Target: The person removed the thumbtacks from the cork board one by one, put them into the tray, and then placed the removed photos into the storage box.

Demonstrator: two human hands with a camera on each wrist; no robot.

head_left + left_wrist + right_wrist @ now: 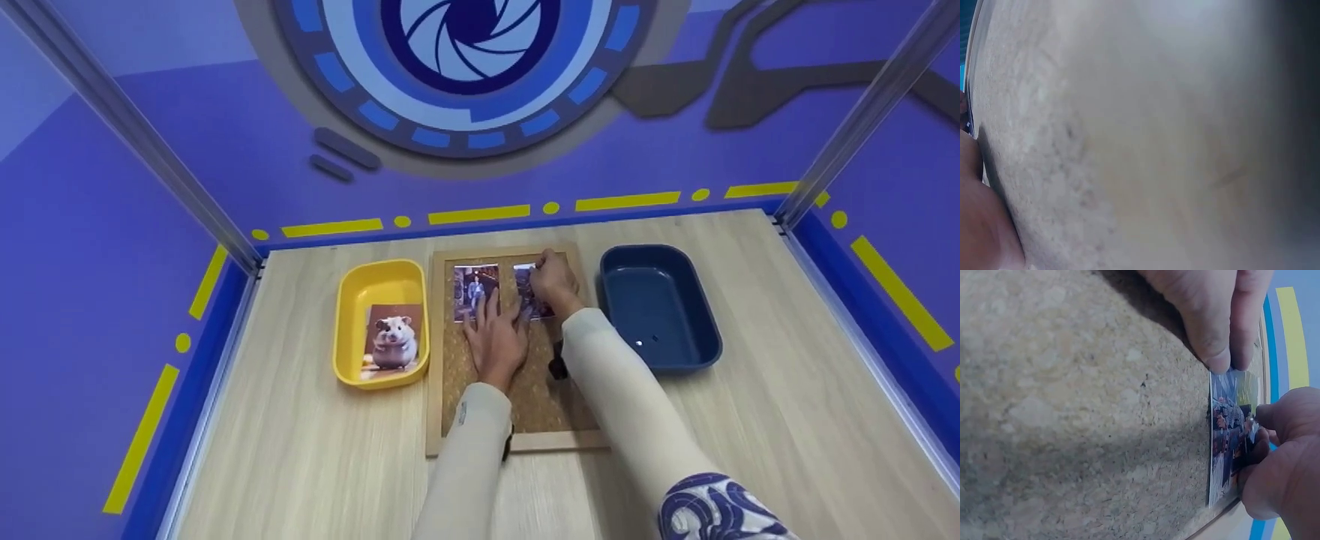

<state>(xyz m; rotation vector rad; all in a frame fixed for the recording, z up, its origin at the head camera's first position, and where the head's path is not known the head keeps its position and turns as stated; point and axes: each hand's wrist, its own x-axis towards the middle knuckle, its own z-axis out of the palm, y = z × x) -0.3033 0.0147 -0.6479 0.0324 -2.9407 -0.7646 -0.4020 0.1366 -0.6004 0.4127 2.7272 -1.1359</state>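
A framed corkboard [544, 409] lies on the table with two photos at its far end. My left hand [499, 345] rests on it with fingers spread. Its fingertips touch the lower edge of the right photo [1223, 439] and reach the left photo [475, 289]. My right hand [556, 281], fingers curled, is over the right photo's upper part. In the right wrist view its fingertips pinch a tiny shiny thing [1252, 419], apparently a thumbtack, mostly hidden by them. The left wrist view is mostly blurred board, with part of a hand at its left edge.
A yellow tray [346, 322] left of the board holds a hamster picture [394, 341]. On the right stands a dark blue tray [709, 330] with a few tiny pieces [639, 343] inside. Purple panels [420, 187] enclose the table's back and sides.
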